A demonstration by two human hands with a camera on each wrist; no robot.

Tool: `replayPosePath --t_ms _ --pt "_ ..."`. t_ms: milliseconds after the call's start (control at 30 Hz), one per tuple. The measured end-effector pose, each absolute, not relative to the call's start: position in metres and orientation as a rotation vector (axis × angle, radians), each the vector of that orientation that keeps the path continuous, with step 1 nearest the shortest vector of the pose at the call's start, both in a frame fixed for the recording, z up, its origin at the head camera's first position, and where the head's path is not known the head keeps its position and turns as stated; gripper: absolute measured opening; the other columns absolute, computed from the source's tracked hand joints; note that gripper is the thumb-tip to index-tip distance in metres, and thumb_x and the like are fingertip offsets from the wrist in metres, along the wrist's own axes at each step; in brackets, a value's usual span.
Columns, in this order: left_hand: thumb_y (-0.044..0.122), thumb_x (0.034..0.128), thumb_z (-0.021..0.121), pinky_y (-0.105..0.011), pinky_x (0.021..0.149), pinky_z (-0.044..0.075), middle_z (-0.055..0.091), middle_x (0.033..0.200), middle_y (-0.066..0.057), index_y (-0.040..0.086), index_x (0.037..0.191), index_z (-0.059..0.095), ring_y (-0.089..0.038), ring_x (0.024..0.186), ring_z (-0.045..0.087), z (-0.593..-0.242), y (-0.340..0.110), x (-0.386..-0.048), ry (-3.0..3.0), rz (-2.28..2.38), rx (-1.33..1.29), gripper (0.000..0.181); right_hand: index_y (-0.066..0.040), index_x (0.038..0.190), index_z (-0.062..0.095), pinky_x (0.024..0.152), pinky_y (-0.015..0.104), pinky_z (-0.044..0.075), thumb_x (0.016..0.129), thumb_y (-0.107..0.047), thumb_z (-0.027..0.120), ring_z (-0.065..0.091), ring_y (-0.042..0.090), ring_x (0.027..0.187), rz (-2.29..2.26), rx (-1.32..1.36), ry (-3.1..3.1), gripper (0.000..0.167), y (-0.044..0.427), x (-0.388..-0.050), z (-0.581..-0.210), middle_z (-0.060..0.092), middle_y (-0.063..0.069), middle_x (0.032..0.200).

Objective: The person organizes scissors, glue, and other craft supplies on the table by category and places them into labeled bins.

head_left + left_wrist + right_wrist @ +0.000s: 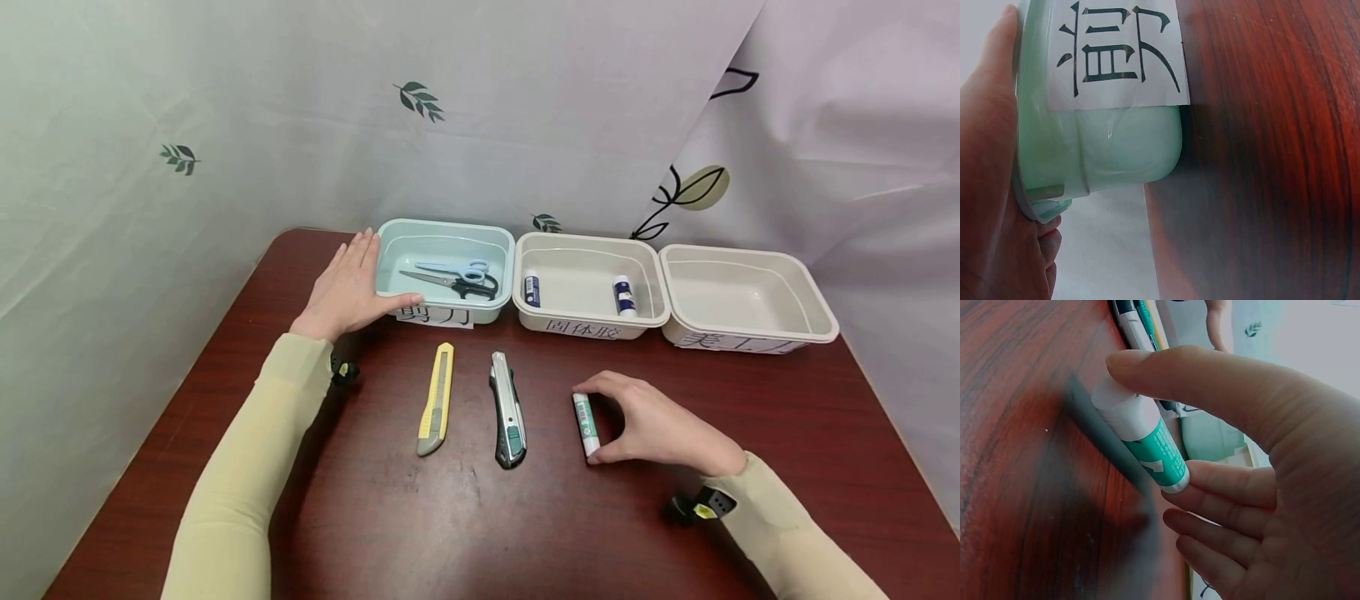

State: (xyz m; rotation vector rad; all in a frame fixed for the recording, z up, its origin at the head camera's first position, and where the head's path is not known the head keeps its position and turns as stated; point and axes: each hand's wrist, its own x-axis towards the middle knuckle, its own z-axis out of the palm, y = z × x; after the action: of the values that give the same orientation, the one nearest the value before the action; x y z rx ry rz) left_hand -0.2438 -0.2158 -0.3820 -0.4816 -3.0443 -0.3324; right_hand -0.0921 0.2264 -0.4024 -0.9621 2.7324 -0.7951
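Observation:
My right hand pinches a white and green glue stick end to end. In the right wrist view the thumb presses one white end of the glue stick, and fingertips meet the other; its shadow falls on the table beside it. My left hand rests with straight fingers along the left rim of the light blue bin, its thumb over the front rim. Inside that bin are blue-handled scissors and black-handled scissors. Between the hands lie a yellow utility knife and a silver-black utility knife.
Right of the blue bin stands a beige bin with two dark blue glue sticks, one being the glue stick at its right. Another beige bin adjoins it. All have paper labels in front. A patterned curtain hangs behind the table.

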Motion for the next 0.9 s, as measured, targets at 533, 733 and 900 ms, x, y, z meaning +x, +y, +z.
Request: replayPosePath --t_ms 533,733,900 --pt "0.084 0.0834 0.052 -0.042 0.124 0.001 0.008 0.167 -0.023 -0.004 0.161 0.008 -0.033 0.154 0.006 -0.383 -0.216 -0.244 -3.046 -0.336 -0.477 0.126 -0.005 0.131 0.065 0.102 0.041 0.048 0.060 -0.030 0.098 0.058 0.016 0.118 -0.812 -0.964 2.769 0.082 0.229 -0.097 -0.399 0.064 -0.002 0.126" --pt "0.084 0.0832 0.053 -0.043 0.124 0.002 0.008 0.167 -0.023 -0.005 0.161 0.008 -0.034 0.154 0.006 -0.382 -0.216 -0.244 -3.049 -0.330 -0.474 0.126 -0.006 0.133 0.064 0.102 0.043 0.048 0.061 -0.029 0.098 0.057 0.017 0.119 -0.811 -0.925 2.776 0.083 0.228 -0.099 -0.396 0.063 -0.001 0.128" --pt "0.084 0.0832 0.052 -0.044 0.124 0.002 0.007 0.167 -0.022 -0.004 0.161 0.007 -0.032 0.155 0.004 -0.382 -0.216 -0.244 -3.057 -0.333 -0.471 0.126 -0.006 0.134 0.064 0.103 0.043 0.047 0.062 -0.030 0.098 0.057 0.018 0.120 -0.792 -0.899 2.794 0.084 0.228 -0.101 -0.392 0.063 0.000 0.129"
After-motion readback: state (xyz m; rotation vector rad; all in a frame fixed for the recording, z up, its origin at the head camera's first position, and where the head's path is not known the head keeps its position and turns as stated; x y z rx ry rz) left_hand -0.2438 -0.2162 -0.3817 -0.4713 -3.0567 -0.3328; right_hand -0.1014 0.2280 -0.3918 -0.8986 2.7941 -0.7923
